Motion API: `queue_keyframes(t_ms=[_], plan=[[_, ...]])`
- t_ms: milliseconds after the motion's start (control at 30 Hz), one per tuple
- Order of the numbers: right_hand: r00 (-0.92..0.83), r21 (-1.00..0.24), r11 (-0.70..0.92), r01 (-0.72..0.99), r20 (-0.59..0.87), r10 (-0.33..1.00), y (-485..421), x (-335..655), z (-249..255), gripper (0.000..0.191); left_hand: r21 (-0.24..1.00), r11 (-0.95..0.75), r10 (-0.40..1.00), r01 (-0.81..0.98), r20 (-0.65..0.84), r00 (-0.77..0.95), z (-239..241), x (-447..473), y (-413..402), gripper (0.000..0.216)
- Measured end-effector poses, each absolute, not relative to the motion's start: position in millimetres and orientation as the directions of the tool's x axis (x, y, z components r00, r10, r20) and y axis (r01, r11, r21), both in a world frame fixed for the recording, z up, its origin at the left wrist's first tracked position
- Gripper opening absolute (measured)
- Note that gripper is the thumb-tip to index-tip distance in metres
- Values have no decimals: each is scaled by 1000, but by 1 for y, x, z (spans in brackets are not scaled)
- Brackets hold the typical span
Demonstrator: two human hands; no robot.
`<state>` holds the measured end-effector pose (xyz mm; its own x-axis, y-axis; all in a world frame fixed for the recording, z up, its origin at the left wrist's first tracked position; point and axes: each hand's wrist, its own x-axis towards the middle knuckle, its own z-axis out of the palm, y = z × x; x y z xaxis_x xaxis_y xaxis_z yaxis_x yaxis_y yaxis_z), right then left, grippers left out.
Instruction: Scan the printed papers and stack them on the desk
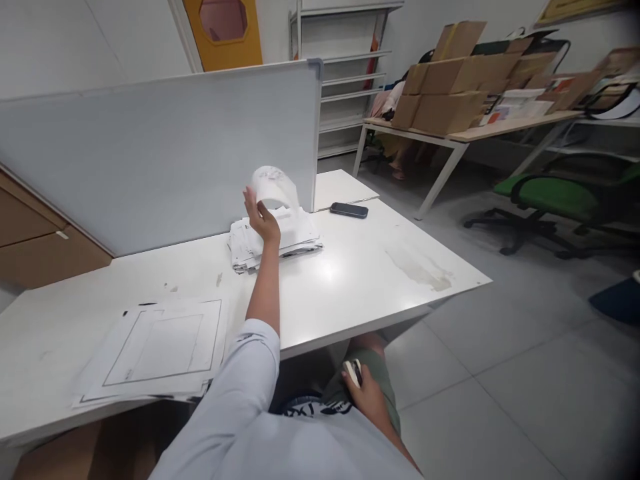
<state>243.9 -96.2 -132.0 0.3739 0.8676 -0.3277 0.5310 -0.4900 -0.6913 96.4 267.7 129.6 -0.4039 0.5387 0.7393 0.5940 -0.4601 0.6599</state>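
Note:
My left hand [263,221] is raised over a pile of papers [300,243] near the divider, its fingers on a curled white sheet of paper [275,183]. The sheet bends over toward the pile, slightly blurred. Low by my lap, my right hand [371,397] is closed around a small cream-and-black object that looks like a stapler [353,373]; my fingers cover part of it. Another stack of papers [165,340], the top one printed with nested rectangular frames, lies at the table's left front edge.
On the white table [350,287], a dark phone [349,210] lies right of the pile. A grey divider panel [200,147] stands along the back. Cardboard boxes [450,93] fill another table; a green chair [565,193] is at right. A person sits partly hidden behind.

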Motion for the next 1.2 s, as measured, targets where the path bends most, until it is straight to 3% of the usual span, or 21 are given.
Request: queue_keyframes(t_ms=[100, 200, 267, 500, 633, 700, 767, 833, 867, 1000, 1133, 1200], plan=[[369, -725, -478, 495, -323, 871, -95, 247, -129, 34, 502, -377, 702, 778, 703, -114, 120, 88, 269, 54], [380, -730, -488, 478, -329, 865, -97, 247, -130, 35, 295, -374, 827, 879, 535, 172, 101, 70, 269, 55], [389, -719, -500, 482, -335, 858, -97, 246, -131, 36, 219, -355, 879, 909, 409, 245, 91, 55, 269, 52], [382, -640, -538, 549, -380, 842, -94, 247, -121, 37, 294, -269, 963, 917, 57, 264, 83, 21, 269, 55], [406, -585, -591, 556, -430, 806, -97, 253, -113, 44, 263, -303, 952, 916, 133, 277, 85, -15, 221, 72], [415, -570, -600, 561, -433, 800, -99, 256, -114, 49, 233, -230, 970, 945, 132, 203, 80, -46, 169, 61], [420, -546, -600, 585, -429, 800, -102, 258, -117, 54, 206, 60, 998, 977, 13, -64, 72, -76, 102, 60], [414, -500, -599, 626, -437, 798, -105, 260, -119, 58, 101, 377, 925, 921, -103, -367, 59, -96, 35, 80], [396, -482, -586, 651, -444, 804, -105, 260, -119, 59, 58, 436, 893, 898, -153, -424, 51, -101, 6, 88], [99, -560, -349, 752, -427, 899, -103, 246, -106, 50, 93, 373, 917, 923, -186, -352, 21, -93, -62, 97], [-166, -704, 22, 710, -136, 977, -90, 203, -69, 49, 160, 218, 972, 963, -122, -200, 10, -71, -78, 110], [-220, -782, 142, 607, 6, 976, -83, 176, -51, 48, 178, 109, 993, 978, -72, -97, 10, -64, -80, 93]])
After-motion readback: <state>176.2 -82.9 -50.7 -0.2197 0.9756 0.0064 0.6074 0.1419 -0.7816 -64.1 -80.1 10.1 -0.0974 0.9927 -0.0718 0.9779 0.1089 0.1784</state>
